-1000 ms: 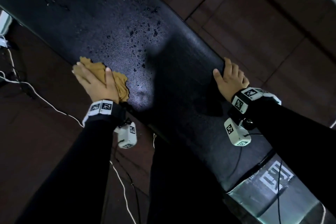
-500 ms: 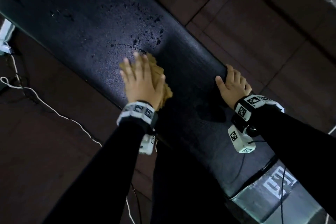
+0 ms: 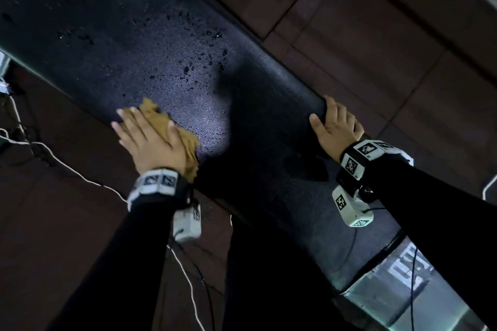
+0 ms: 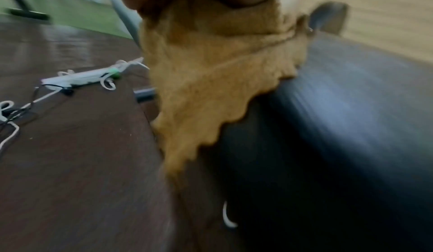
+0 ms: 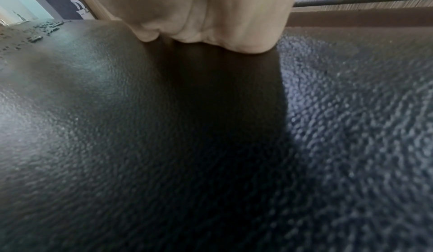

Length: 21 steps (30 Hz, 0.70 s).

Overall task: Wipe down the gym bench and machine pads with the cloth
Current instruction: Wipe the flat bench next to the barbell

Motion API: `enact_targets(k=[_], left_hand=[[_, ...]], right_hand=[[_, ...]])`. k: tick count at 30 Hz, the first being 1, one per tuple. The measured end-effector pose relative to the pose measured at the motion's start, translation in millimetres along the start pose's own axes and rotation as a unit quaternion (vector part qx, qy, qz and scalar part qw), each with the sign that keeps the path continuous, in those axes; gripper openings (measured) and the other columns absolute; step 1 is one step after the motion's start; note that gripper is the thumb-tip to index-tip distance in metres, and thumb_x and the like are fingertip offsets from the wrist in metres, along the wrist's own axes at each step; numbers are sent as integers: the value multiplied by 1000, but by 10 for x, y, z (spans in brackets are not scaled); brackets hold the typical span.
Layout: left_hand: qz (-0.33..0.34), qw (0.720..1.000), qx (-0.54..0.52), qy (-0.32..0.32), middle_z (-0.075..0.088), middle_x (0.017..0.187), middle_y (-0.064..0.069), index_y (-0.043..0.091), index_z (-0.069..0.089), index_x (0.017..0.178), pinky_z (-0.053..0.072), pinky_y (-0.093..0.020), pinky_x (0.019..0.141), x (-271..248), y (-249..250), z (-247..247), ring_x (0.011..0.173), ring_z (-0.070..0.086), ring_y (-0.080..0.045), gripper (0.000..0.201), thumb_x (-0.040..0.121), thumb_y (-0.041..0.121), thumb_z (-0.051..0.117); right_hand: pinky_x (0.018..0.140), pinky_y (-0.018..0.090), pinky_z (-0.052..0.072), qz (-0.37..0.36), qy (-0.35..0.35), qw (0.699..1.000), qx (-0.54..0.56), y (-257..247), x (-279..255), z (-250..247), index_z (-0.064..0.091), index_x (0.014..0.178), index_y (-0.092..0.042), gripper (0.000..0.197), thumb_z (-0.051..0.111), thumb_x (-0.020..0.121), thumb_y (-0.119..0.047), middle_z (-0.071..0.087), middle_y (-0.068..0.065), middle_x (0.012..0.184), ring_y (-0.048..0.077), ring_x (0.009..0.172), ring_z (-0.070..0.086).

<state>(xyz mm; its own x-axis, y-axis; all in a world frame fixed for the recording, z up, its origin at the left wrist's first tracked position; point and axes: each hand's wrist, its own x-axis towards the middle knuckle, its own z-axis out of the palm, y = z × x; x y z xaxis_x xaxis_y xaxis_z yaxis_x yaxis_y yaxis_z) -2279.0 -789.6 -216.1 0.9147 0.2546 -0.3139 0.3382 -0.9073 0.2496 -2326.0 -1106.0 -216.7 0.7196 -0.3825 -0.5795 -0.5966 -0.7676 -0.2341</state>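
A long black bench pad (image 3: 129, 43) runs diagonally across the head view, with water droplets (image 3: 204, 62) on its middle. My left hand (image 3: 150, 140) lies flat with straight fingers on a tan cloth (image 3: 188, 142) and presses it onto the pad's near edge. In the left wrist view the cloth (image 4: 211, 71) hangs over the side of the pad (image 4: 351, 108). My right hand (image 3: 336, 129) sits on the pad's far edge, thumb on top and fingers curled over the rim. The right wrist view shows its palm (image 5: 199, 11) resting on the textured pad (image 5: 117, 126).
White and black cables (image 3: 67, 166) trail over the dark floor on the left, by a white power strip (image 4: 79, 79). A shiny metal frame part with a label (image 3: 403, 285) sticks out below the pad's near end. My dark-trousered legs (image 3: 269, 277) stand against the bench.
My left hand swept the cloth from the pad's near edge toward the middle, then back to the near edge. The right hand stayed on the far rim.
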Motion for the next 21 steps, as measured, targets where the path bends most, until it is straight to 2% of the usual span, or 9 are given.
enact_targets(k=[3,6,11,13,15,17,21], left_hand=[[-25,1000,7,7,-3,158,-18,2,5,151,-3,-54,114,343,172,-25,144,-7,-42,80,91,51,26],[-6,1000,28,-2,-3,158,-18,4,4,151,-3,-55,114,364,441,69,143,-7,-44,80,91,54,22],[144,988,41,-26,10,158,-17,6,15,150,1,-54,116,-358,819,435,144,4,-42,75,93,55,25],[175,983,43,-30,14,157,-18,6,19,150,5,-52,117,-737,797,554,144,8,-41,73,94,52,27],[159,986,37,-35,16,156,-19,6,21,149,10,-52,117,-991,648,586,144,10,-40,71,94,49,31],[104,994,15,-29,17,156,-20,4,23,148,14,-54,115,-1072,456,557,144,13,-39,71,92,47,33],[5,999,-47,7,13,155,-23,0,21,148,14,-57,112,-810,235,396,144,10,-42,75,91,47,33]], right_hand=[[113,47,10,-2,8,1000,-1,-15,-9,-12,15,148,-27,59,31,97,-50,25,-1,150,25,137,22],[113,48,12,-2,14,1000,-4,-25,-23,-17,15,148,-26,59,31,97,-49,26,-1,150,26,137,23],[114,49,12,-2,7,1000,-4,-17,-13,-12,14,148,-26,60,31,96,-50,25,-1,150,25,138,22],[114,49,11,-2,4,1000,-4,-13,-6,-10,14,148,-26,60,31,96,-50,25,-2,150,25,138,22],[113,49,12,-3,0,1000,-4,-7,-4,-17,14,148,-26,60,30,96,-51,24,-1,151,25,137,22],[114,49,12,-4,-4,1000,-5,-2,-4,-29,13,148,-26,60,30,96,-51,24,-1,151,25,138,22],[114,49,12,-6,-3,1000,-2,-13,-19,-34,14,148,-26,60,31,96,-51,24,-2,151,24,138,22]])
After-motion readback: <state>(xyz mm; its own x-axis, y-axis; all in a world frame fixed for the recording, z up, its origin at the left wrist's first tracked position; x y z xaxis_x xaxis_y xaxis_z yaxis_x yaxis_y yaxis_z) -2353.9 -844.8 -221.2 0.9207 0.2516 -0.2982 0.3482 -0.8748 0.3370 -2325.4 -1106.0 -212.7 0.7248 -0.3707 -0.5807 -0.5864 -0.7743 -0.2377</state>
